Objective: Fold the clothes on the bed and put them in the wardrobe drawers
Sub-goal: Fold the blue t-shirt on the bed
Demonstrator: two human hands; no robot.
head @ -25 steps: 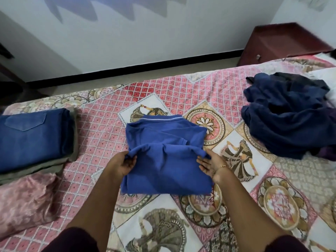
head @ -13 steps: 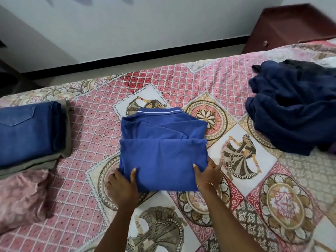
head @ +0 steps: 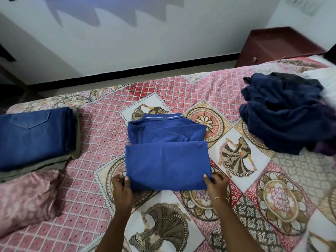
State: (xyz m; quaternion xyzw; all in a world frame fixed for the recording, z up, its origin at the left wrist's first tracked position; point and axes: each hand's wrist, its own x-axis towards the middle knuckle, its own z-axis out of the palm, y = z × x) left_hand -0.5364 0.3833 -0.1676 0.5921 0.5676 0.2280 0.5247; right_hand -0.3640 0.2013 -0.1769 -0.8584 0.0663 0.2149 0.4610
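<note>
place: home bedroom | signs: patterned bedspread (head: 101, 142), wooden nightstand (head: 276, 46), clothes pile (head: 283, 113)

jeans (head: 34, 135) cut off (left edge)

The bed (head: 101, 142) is viewed from one head-worn camera, angled forward and down, close above the hands (head: 122, 188).

The folded royal-blue knit polo shirt (head: 167, 164) looks matt and finely textured. The folded blue denim jeans (head: 34, 137) look coarser. The pink satin pillow (head: 27, 199) shines softly. The dark red wooden bedside cabinet (head: 278, 46) is smooth.
</note>
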